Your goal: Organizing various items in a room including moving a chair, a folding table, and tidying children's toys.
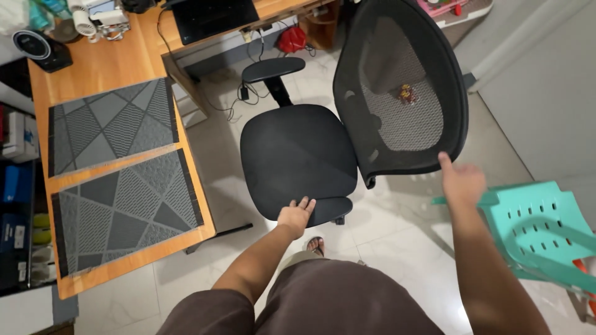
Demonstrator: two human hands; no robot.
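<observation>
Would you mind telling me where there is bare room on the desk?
Free wood shows on the desk between the gadgets and the upper grey mat. The two mats, including the lower mat, cover the rest, leaving only thin edges. The back corner is crowded.

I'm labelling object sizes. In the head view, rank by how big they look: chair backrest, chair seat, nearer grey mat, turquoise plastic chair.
1. Nearer grey mat and backrest: too alike to rank.
2. Seat.
3. Turquoise plastic chair, cut off by the frame edge, so unsure.
</observation>
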